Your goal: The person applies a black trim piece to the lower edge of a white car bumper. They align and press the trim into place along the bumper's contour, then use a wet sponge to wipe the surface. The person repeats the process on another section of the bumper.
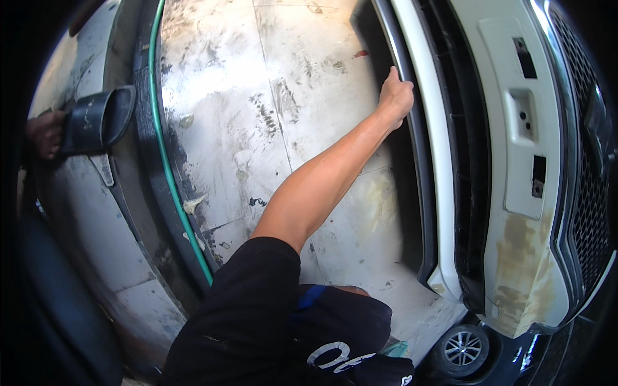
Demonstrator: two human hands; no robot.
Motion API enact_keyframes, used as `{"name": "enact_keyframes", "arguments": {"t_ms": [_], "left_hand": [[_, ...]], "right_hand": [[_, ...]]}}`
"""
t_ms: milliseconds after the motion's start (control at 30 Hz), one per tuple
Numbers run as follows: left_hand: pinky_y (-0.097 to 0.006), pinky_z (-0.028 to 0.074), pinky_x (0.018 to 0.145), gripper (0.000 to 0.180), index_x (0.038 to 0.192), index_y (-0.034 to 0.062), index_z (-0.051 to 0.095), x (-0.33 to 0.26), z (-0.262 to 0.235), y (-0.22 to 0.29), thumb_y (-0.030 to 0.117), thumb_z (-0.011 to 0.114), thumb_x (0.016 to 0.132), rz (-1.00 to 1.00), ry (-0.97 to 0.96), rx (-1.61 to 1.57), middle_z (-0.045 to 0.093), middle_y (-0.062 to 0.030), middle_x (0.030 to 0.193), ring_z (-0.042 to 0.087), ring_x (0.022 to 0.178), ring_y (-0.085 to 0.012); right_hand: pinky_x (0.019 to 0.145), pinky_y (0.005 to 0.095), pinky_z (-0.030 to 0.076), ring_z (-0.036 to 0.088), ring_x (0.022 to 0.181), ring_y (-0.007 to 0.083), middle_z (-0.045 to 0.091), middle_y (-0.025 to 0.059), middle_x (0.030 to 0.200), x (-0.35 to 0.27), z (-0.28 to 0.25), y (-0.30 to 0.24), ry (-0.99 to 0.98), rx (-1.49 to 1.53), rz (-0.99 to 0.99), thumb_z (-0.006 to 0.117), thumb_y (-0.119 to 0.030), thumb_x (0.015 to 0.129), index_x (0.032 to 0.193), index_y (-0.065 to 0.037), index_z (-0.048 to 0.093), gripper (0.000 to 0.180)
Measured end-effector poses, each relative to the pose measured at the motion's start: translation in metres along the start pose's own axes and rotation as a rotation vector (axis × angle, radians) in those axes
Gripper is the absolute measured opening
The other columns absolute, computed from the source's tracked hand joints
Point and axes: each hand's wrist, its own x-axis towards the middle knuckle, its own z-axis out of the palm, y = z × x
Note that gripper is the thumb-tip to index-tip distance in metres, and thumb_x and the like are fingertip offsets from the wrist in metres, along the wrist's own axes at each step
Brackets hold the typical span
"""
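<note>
My left arm, in a black short sleeve, stretches up and to the right across the pale floor. At its end, my left hand (396, 98) is closed against the dark lower lip (421, 193) of a white car bumper (444, 193). The fingers curl at that edge and are partly hidden; nothing else shows in them. The bumper runs top to bottom along the right side, with black slats, a recessed plate area (524, 122) and a mesh grille (589, 219). Tan, blotchy patches (515, 257) mark its near end. My right hand is outside the picture.
A green hose (168, 174) lies along a dark raised edge at left. Beyond it is a foot (45, 135) in a black slide sandal (96, 121). Stained pale tiles (225, 128) cover the floor. A dark vehicle's wheel (462, 349) stands at lower right.
</note>
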Motion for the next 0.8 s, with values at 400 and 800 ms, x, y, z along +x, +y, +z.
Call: {"name": "enact_keyframes", "arguments": {"t_ms": [400, 800], "left_hand": [[-0.033, 0.051, 0.074, 0.031, 0.108, -0.0090, 0.061, 0.029, -0.005, -0.032, 0.006, 0.048, 0.083, 0.083, -0.094, 0.204, 0.065, -0.0162, 0.095, 0.061, 0.081, -0.0239], [-0.049, 0.055, 0.093, 0.038, 0.123, -0.0129, 0.041, 0.047, -0.044, 0.006, 0.012, 0.052, 0.096, -0.011, -0.056, 0.289, 0.050, -0.0242, 0.119, 0.055, 0.109, -0.0368]], "right_hand": [[0.097, 0.0474, 0.044, 0.057, 0.109, 0.0419, 0.062, 0.0267, 0.114, -0.008, 0.074, 0.142, 0.110, 0.253, 0.116, 0.059, -0.020, 0.085, 0.127, 0.003, 0.054, 0.048], [0.105, 0.0424, 0.039, 0.050, 0.123, 0.0387, 0.053, 0.0226, 0.132, 0.067, 0.090, 0.126, 0.208, 0.482, 0.103, 0.056, -0.015, 0.088, 0.130, 0.000, 0.052, 0.044]]}}
